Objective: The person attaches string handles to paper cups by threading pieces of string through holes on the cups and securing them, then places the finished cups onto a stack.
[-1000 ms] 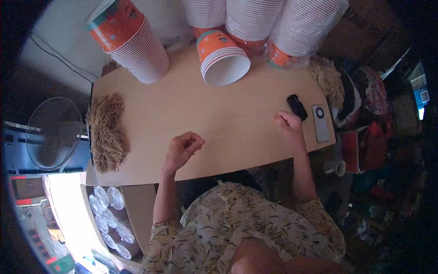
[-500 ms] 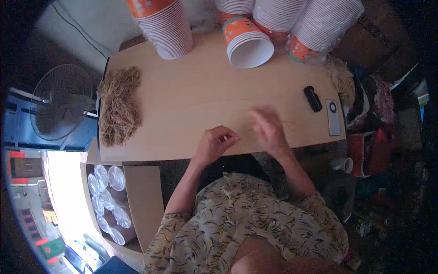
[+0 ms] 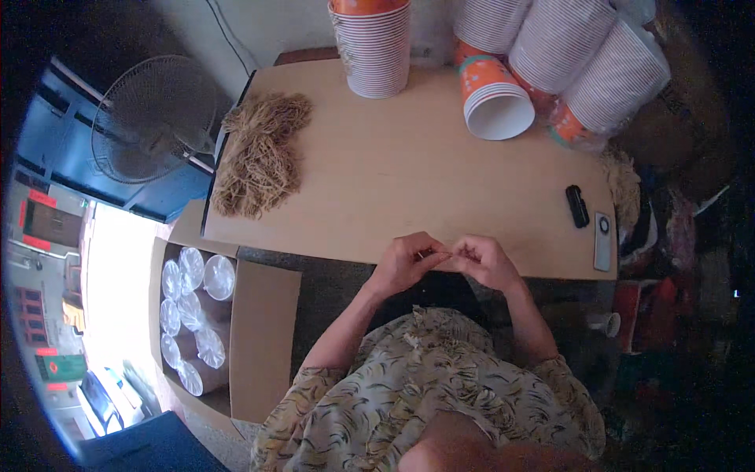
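Note:
Above the table's (image 3: 370, 181) near edge, my left hand (image 3: 405, 261) and my right hand (image 3: 489, 263) meet fingertip to fingertip. Both are closed in a pinch, with thumbs against forefingers. Whatever lies between the fingertips, if anything, is too small to make out. Away to the left on the tabletop is a heap of tan, stringy fibre (image 3: 263, 157). A black oblong object (image 3: 577, 206) and a silver phone-like device (image 3: 603, 240) lie to the right of my right hand.
Stacked white-and-orange paper buckets (image 3: 377, 55) line the table's back, some wrapped in plastic. A shorter stack (image 3: 499, 110) lies tipped, mouth toward me. An open cardboard box (image 3: 263, 338) at lower left holds several plastic-wrapped round packs (image 3: 191, 311). A fan (image 3: 153, 118) stands far left.
My right hand, apart from the left and blurred before, has come in to meet it at the fingertips. The whole view has shifted, so the table sits further right.

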`<action>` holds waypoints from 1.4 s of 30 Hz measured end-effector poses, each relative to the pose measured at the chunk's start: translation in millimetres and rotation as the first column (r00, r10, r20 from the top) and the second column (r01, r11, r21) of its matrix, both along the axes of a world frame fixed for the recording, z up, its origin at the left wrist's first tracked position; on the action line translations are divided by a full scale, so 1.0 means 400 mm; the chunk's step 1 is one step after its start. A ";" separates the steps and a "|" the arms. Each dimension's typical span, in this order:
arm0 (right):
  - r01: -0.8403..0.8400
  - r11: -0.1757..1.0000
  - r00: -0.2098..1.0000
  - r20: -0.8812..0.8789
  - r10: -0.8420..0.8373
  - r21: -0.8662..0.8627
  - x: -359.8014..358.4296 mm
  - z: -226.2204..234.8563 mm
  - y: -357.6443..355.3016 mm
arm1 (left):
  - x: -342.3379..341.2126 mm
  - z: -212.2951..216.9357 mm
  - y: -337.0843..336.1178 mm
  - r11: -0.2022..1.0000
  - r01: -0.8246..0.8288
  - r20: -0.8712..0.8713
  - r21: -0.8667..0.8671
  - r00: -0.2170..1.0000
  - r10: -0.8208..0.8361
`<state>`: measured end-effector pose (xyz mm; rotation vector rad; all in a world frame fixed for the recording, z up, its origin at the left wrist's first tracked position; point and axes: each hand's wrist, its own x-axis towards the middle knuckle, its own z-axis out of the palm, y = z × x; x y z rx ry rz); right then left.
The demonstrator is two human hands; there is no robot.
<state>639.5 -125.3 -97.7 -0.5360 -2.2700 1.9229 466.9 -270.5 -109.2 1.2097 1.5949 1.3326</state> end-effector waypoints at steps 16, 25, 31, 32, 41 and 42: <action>0.780 0.599 0.625 -0.284 -0.727 0.181 0.050 -0.301 0.197 | -0.090 0.037 0.339 0.936 -0.193 -0.297 0.295 0.912 0.282; 0.741 0.667 0.658 -0.274 -0.701 0.073 0.040 -0.276 0.170 | -0.148 0.037 0.682 0.828 -0.225 -0.434 0.513 0.764 0.477; 0.724 0.685 0.669 -0.315 -0.673 0.076 0.038 -0.256 0.164 | -0.139 0.025 0.746 0.772 -0.289 -0.454 0.566 0.672 0.585; 0.715 0.694 0.679 -0.317 -0.662 0.083 0.040 -0.261 0.167 | -0.141 0.020 0.752 0.772 -0.287 -0.454 0.567 0.674 0.583; 0.663 0.743 0.740 -0.237 -0.630 0.094 0.030 -0.239 0.165 | -0.195 -0.021 0.755 0.755 -0.277 -0.482 0.594 0.629 0.610; 0.667 0.739 0.737 -0.233 -0.635 0.095 0.038 -0.237 0.164 | -0.176 -0.015 0.758 0.770 -0.294 -0.498 0.566 0.623 0.604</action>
